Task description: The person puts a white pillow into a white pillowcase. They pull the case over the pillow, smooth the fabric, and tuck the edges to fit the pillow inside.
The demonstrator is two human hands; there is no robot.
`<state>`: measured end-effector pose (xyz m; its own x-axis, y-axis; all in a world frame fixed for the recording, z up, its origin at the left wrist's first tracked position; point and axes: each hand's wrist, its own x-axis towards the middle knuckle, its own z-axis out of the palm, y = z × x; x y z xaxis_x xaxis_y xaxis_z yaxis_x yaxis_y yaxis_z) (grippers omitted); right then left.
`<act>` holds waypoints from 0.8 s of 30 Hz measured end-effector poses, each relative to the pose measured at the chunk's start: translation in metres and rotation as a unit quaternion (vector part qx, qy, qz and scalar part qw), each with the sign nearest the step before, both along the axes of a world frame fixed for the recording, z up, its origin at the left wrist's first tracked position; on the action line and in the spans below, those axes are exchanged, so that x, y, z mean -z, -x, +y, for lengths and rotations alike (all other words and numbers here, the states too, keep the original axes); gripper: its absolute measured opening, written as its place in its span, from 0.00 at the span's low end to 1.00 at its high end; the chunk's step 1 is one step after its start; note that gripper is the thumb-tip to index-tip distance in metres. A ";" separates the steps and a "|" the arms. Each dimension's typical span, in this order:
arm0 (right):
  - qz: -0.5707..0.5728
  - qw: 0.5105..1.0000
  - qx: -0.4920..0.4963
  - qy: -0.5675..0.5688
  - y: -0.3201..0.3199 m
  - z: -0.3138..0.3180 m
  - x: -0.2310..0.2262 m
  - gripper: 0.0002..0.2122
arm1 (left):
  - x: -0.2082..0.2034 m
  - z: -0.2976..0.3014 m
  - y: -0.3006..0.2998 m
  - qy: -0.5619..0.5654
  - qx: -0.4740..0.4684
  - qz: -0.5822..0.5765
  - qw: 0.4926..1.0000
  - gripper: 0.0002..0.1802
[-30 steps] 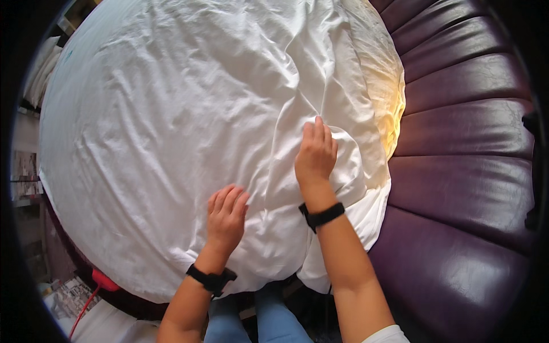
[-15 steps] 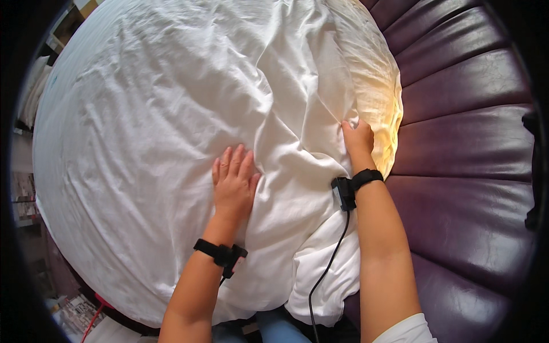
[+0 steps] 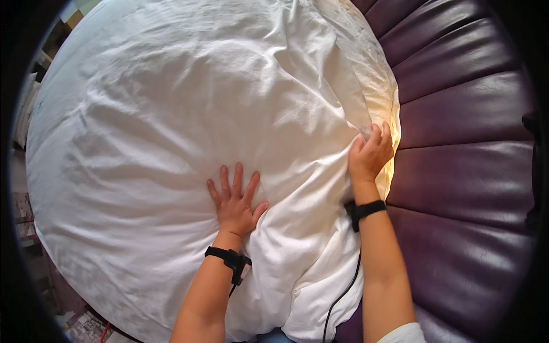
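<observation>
A large white sheet (image 3: pixel 171 137) spreads over a broad, bed-like surface, creased in many places. My left hand (image 3: pixel 234 208) lies flat on it near the middle, fingers spread and palm down, holding nothing. By the sheet's right edge, my right hand (image 3: pixel 372 151) has its fingers bent and its thumb against the cloth, gripping it. Folds in the fabric run toward that thumb. Part of what the right fingers hold is hidden behind the hand. Each wrist wears a black strap with a small device.
A purple padded headboard or sofa back (image 3: pixel 463 166) with stitched channels curves along the right side. From the right wrist device a black cable (image 3: pixel 346 291) trails down over the sheet. Shelves and stacked items (image 3: pixel 26 220) stand beyond the left edge.
My right hand has moved slightly right and nearer me, drawing the cloth rightward. My left hand has shifted a little nearer me and its fingers have spread. Long middle folds have flattened.
</observation>
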<state>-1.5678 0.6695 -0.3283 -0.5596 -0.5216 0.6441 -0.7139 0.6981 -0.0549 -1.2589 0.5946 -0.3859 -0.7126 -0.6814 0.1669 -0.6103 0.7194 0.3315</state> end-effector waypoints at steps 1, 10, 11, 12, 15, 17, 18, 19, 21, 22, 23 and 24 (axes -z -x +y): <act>-0.023 0.998 -0.056 0.014 -0.015 -0.012 0.003 0.18 | 0.006 -0.001 -0.005 0.006 -0.006 -0.015 1.000 0.40; -0.170 0.973 -0.057 -0.144 -0.005 -0.017 0.036 0.27 | 0.030 0.012 -0.014 -0.009 0.015 -0.036 0.999 0.37; -0.168 0.973 -0.052 -0.150 -0.003 -0.016 0.035 0.27 | 0.031 0.013 -0.014 -0.010 0.016 -0.036 0.999 0.36; -0.167 0.973 -0.052 -0.149 -0.007 -0.020 0.036 0.28 | 0.034 0.011 -0.017 0.003 0.020 -0.033 0.999 0.36; -0.172 0.972 -0.054 -0.148 -0.007 -0.022 0.030 0.27 | 0.037 0.014 -0.019 -0.001 0.017 -0.038 0.999 0.36; -0.176 0.974 -0.062 -0.133 -0.007 -0.021 0.024 0.24 | 0.039 0.016 -0.019 0.003 0.025 -0.033 0.999 0.36; -0.173 0.979 -0.076 -0.074 -0.002 -0.021 0.025 0.20 | 0.038 0.013 -0.021 0.012 0.031 -0.034 0.999 0.36; -0.190 0.979 -0.075 0.006 0.008 -0.019 0.022 0.16 | 0.038 0.012 -0.023 0.020 0.038 -0.035 0.998 0.36; -0.164 0.980 -0.018 0.111 0.033 -0.024 0.012 0.14 | 0.036 0.010 -0.023 0.025 0.038 -0.028 0.999 0.36; -0.236 0.962 -0.002 0.136 0.050 -0.026 0.014 0.14 | 0.036 0.009 -0.021 0.028 0.040 -0.024 0.999 0.36; -0.304 0.939 0.014 0.159 0.069 -0.026 0.018 0.14 | 0.036 0.009 -0.018 0.023 0.035 -0.020 0.999 0.35; -0.370 0.910 0.029 0.182 0.084 -0.029 0.019 0.14 | 0.036 0.011 -0.014 0.017 0.029 -0.016 0.999 0.35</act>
<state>-1.6517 0.6404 -0.3476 -0.9308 -0.3041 0.2030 -0.3489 0.5730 -0.7415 -1.2447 0.6058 -0.4219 -0.7566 -0.6325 0.1657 -0.5769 0.7651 0.2860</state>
